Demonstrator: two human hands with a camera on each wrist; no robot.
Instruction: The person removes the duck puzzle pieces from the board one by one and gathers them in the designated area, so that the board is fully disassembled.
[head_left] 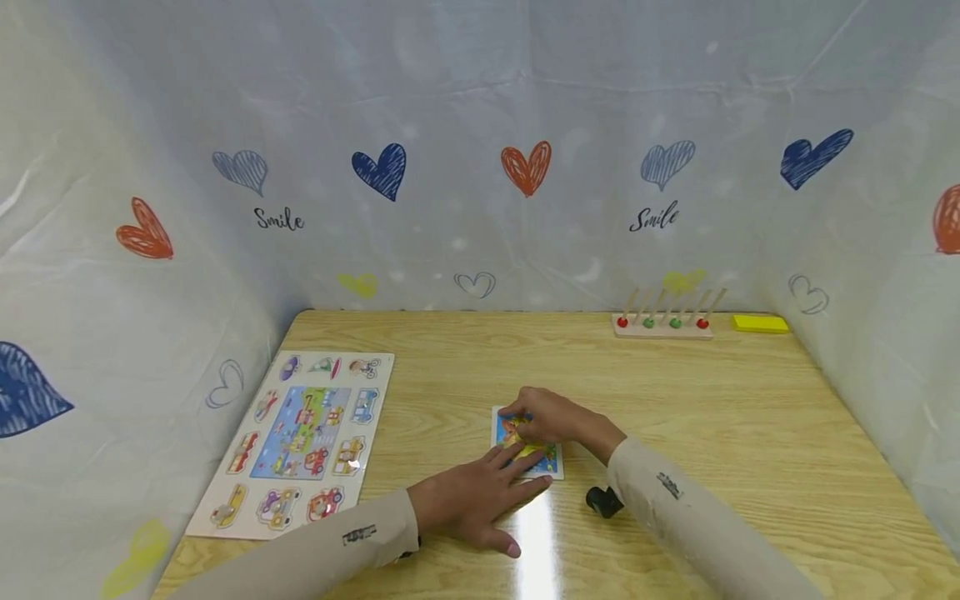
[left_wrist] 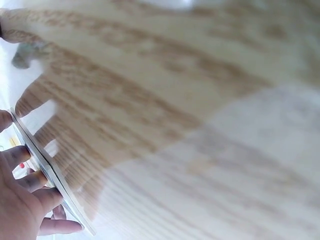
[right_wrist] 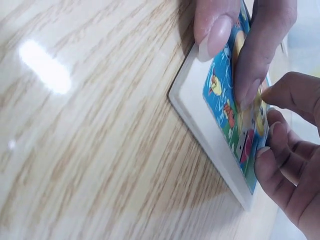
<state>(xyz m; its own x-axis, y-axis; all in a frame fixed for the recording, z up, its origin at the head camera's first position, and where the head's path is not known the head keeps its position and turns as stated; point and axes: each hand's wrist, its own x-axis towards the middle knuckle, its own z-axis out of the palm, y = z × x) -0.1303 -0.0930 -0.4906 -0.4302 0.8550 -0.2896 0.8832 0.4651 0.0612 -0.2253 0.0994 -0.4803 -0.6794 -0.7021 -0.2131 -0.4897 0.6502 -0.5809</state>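
Note:
A small picture puzzle (head_left: 552, 461) with a white border and a blue, yellow and green picture lies on the table under both hands. My left hand (head_left: 474, 500) reaches over its near side, fingers straight and spread across the picture; the thumb rests off the board. Over the far part, the curled fingers of my right hand (head_left: 557, 417) pinch at a piece on the picture. The right wrist view shows those fingertips (right_wrist: 263, 155) against the puzzle's face; the piece itself is mostly covered. In the left wrist view the board (left_wrist: 52, 172) appears edge-on beside the left fingers.
A large vehicle peg puzzle (head_left: 378, 375) lies at the left of the wooden table (head_left: 712, 433). At the back right stand a peg rack (head_left: 663, 331) with red and green beads and a yellow block (head_left: 760, 323). A black device (head_left: 602, 502) sits by the right wrist.

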